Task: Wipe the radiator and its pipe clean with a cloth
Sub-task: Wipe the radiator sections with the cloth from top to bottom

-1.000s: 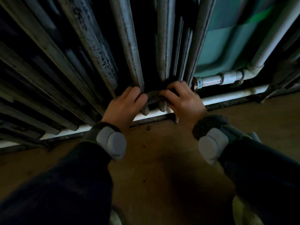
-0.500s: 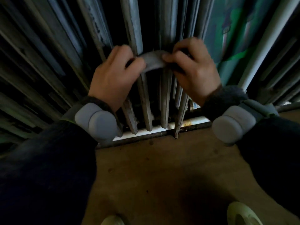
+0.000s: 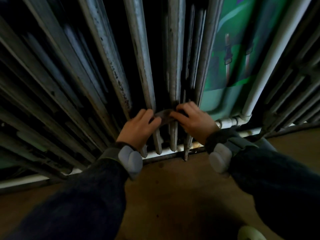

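A grey, scuffed radiator (image 3: 112,70) with tall vertical fins fills the upper left and centre. A grey cloth (image 3: 164,116) is stretched as a band across the front of two fins near their lower ends. My left hand (image 3: 138,129) pinches its left end and my right hand (image 3: 194,118) pinches its right end. The far side of the cloth is hidden behind the fins. A white pipe (image 3: 232,121) leaves the radiator's lower right and bends up the wall.
A green painted wall (image 3: 230,66) shows right of the radiator. Another white pipe (image 3: 164,152) runs along the skirting just above the brown floor (image 3: 173,196). More grey bars (image 3: 294,94) stand at the far right. A pale shoe tip (image 3: 249,233) is at the bottom right.
Both hands have slid the cloth back down the fins from the higher spot of half a second ago, after rising from the fins' bottom ends one second ago.
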